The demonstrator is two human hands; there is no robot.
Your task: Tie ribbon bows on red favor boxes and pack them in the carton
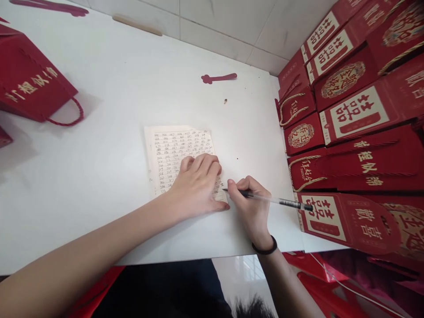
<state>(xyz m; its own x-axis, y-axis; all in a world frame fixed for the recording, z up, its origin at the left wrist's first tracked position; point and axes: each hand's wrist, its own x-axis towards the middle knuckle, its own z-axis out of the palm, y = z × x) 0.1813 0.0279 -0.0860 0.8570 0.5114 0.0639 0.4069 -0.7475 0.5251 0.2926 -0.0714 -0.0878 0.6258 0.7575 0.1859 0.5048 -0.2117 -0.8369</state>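
A sheet of lined paper (pixel 182 143) covered with rows of handwritten numbers lies on the white table (pixel 109 168). My left hand (pixel 197 183) rests on the paper, palm down, with its fingers bent and the thumb apart; it covers the lower right part of the writing. In my right hand (pixel 253 203), a black-and-clear pen (pixel 285 202) is gripped between thumb and fingers. The pen's tip points left and meets the paper's right edge, close to my left thumb. A black band (pixel 266 247) circles my right wrist.
Red gift boxes (pixel 357 110) with rope handles are stacked along the right side. A red gift bag (pixel 33 79) stands at the left. A flower-ended dark red strip (pixel 218 78) lies beyond the paper, and a tiled wall (pixel 225 26) borders the table's back.
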